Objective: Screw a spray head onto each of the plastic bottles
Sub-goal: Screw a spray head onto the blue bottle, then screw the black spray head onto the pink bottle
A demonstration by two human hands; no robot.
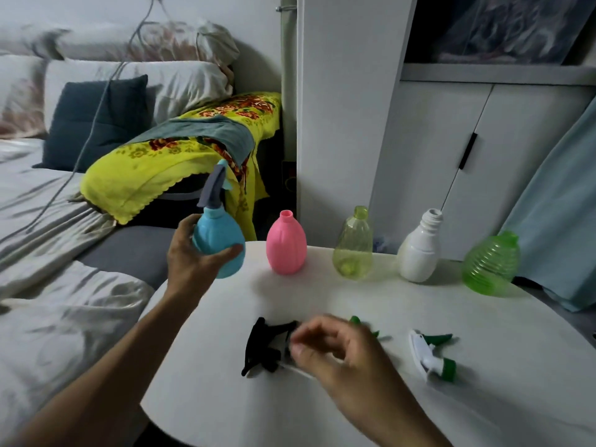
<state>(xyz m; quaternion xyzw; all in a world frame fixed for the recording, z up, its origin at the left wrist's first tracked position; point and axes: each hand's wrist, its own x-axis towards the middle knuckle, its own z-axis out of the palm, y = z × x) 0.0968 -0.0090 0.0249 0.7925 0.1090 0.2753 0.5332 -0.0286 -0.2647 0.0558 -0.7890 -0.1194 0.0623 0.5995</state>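
Observation:
My left hand [193, 259] grips a blue bottle [219, 240] with a grey spray head [213, 187] on its neck, held at the table's left edge. To its right stand a pink bottle [286, 245], a clear yellow bottle [353, 246], a white bottle [419, 248] and a green ribbed bottle [491, 264], all without heads. My right hand [335, 353] hovers over a black spray head [263, 346] lying on the table, fingers curled and blurred; whether they touch it is unclear. A green spray head [358, 322] peeks out behind that hand. A white-and-green spray head [432, 353] lies further right.
The round white table [419, 411] carries everything. A bed with grey sheets and pillows [64, 221] lies to the left, with a yellow floral cloth [180, 156] behind the table. White cabinets [451, 140] and a pale blue curtain [561, 221] stand at the back right.

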